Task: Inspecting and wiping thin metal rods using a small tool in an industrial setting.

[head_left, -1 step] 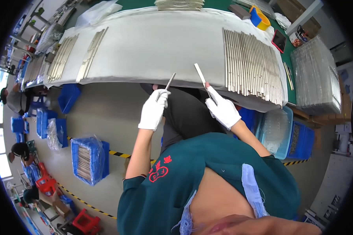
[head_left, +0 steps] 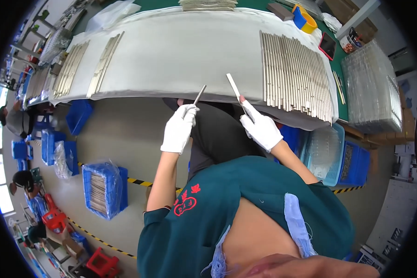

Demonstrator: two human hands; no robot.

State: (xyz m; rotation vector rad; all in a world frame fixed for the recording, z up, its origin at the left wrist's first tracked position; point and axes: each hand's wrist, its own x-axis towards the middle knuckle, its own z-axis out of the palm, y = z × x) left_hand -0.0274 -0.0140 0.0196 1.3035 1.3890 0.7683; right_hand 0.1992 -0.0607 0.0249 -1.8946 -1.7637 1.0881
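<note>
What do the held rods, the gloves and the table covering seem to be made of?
Held rods: probably metal, smooth-looking, judging by their silvery-grey sheen. Gloves: likely fabric, matte white, softly creased; exact fibre unclear. Table covering: apparently cloth, pale and matte, wrinkled along its edge.

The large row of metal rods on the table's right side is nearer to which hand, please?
Right. The right hand is close to the near left corner of the row of rods; the left hand is farther off to the left.

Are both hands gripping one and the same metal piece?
No, the left hand holds a slim metal rod, while the right hand holds a separate metal strip.
</note>
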